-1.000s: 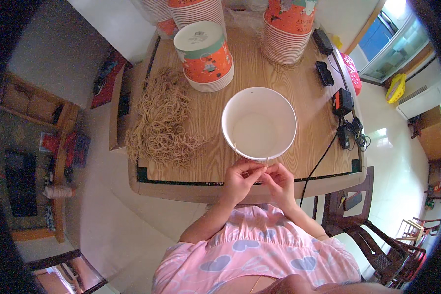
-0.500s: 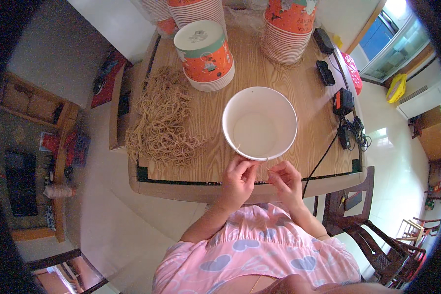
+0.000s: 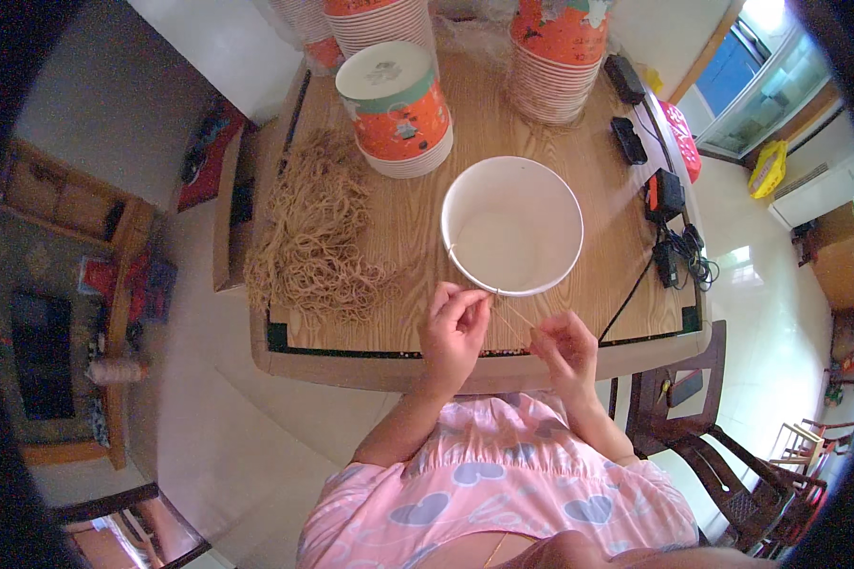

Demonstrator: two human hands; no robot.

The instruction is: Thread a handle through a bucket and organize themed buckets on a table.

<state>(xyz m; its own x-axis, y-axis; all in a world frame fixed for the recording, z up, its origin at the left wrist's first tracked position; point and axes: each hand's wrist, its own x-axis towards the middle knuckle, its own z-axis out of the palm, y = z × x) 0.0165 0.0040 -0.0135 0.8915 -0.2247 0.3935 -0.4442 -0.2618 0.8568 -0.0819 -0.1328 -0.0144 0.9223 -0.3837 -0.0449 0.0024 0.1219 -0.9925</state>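
Note:
A white paper bucket stands mouth up on the table in front of me, its open mouth showing the inside. At the near side of its rim, my left hand is closed, fingertips pinching at the bucket's edge; whether string is also between them is hidden. To its right, my right hand is closed in a pinch on a thin tan string. This string runs taut from the rim to those fingers. A short bit of string also shows at the rim's left side. Left of the bucket lies a big tangled heap of tan strings.
Behind the heap, upside-down orange and green paper buckets are stacked. More bucket stacks stand at the back. Black adapters and cables lie along the right edge of the wooden table. A dark chair stands at the right.
The bucket has shifted slightly away and to the right. My right hand has moved right and down, drawing out a longer stretch of string. My left hand has moved slightly left.

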